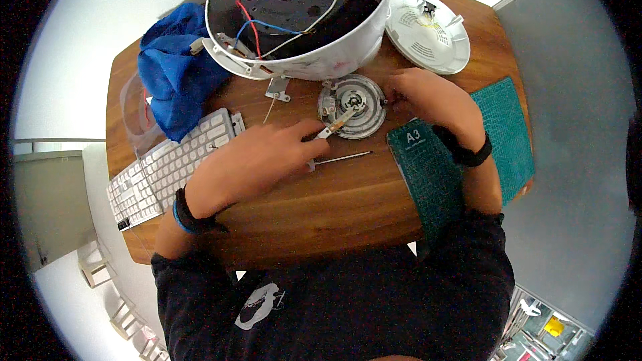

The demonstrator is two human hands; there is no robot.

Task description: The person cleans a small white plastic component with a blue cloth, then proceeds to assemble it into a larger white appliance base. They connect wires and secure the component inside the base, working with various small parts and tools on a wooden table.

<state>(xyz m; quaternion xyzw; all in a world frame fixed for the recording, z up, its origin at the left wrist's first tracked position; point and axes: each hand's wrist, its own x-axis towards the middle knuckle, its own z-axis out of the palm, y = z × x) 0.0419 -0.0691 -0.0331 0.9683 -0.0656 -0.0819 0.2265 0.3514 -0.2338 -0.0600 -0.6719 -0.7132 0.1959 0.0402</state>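
A round metal plate (pixel 326 122) with concentric rings and a small centre fitting lies on the wooden table. My left hand (pixel 284 149) is closed around a slim, white-handled brush (pixel 329 131), whose tan end reaches the plate's centre. At the plate's right edge, the curled fingers of my right hand (pixel 421 93) pinch the rim; their tips are partly hidden. Below the plate, beside my left fingers, lies a thin screwdriver (pixel 348 157). Just beyond the plate stands a large white appliance housing (pixel 348 53), open side up, with red, blue and white wires in its dark interior.
A white keyboard (pixel 177 160) and a crumpled blue cloth (pixel 175 60) lie at the left. Near the housing is a small metal bracket (pixel 278 87). A vented round white cover (pixel 431 40) rests at the far right, above a green cutting mat (pixel 508 140).
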